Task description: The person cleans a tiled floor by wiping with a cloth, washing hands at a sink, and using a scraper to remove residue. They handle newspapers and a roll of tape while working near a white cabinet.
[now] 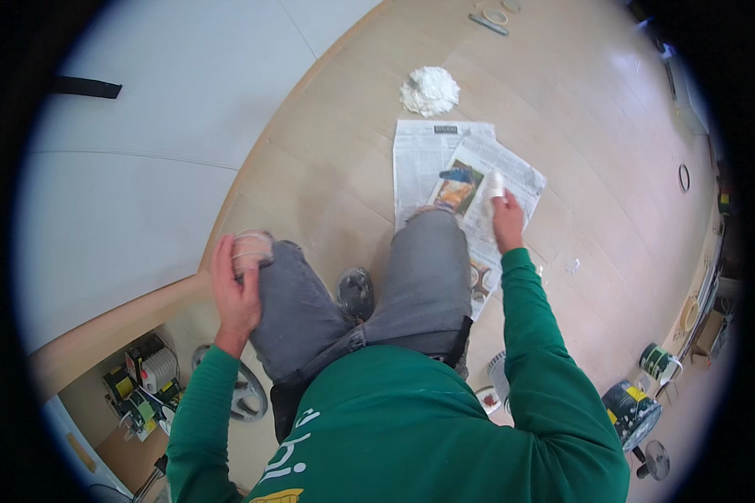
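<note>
My left hand (236, 302) is at my left knee, its fingers and thumb around a round pinkish object (251, 246) with pale lines; blur hides what it is. Out over the newspaper, my right hand (508, 220) grips a small white roll-like object (494, 185), also blurred. Overlapping newspaper sheets (415, 151) lie on the floor ahead of and beneath my right knee. A dark blue item or printed shape (455, 175) shows there; I cannot tell which. Beyond the sheets sits a white, ragged-edged heap (430, 91).
A large pale panel (145, 195) with a wooden edge stands at left. Containers (157, 371) and a grey wheel (248, 396) are at lower left. Paint-spattered buckets (632, 412) stand at lower right. Tape rings (496, 16) and a grey bar (488, 24) lie far ahead.
</note>
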Demonstrator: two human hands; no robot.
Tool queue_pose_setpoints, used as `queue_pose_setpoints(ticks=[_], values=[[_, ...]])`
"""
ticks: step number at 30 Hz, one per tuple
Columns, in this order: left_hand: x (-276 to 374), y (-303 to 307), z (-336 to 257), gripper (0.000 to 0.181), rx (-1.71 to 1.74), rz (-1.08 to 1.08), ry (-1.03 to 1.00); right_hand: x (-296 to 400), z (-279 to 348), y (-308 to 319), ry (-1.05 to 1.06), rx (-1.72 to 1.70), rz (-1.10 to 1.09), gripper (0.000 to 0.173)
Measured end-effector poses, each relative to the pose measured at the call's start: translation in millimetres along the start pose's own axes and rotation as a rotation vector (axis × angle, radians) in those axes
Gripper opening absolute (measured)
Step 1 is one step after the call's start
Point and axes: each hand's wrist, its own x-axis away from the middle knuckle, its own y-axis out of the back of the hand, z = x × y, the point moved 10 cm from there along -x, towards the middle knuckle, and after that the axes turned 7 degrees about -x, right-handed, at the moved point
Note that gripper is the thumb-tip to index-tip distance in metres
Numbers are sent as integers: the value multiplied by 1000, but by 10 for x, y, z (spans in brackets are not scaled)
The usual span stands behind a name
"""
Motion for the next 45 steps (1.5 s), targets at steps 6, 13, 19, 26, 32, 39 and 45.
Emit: queue_pose_setpoints(ticks=[6,13,19,26,32,39,45], values=[[-917,-720,-1202,46,-48,63,-403,-379,1195,-718,86,-365,135,47],[-1795,-2341,-854,38,651,286,529,574,1986,-2312,-63,-622,928,52],[-2462,-2899,-422,39,497,294,568,-997,1196,-1818,26,-218,509,45],[-3730,-3516,-42,52,51,36,165,-3546,1057,-629,478,388,-143,56],[-4151,-4648,-162,66,-424,401,-190,-4419,745,-1127,327,910,-392,64],[-5519,-5367,-817,53,-324,307,-546,-4390,807,-1195,321,866,-366,65],[-7154,-5895,-1492,52,-1197,101,-975,-4404,925,-1297,323,827,-328,65]])
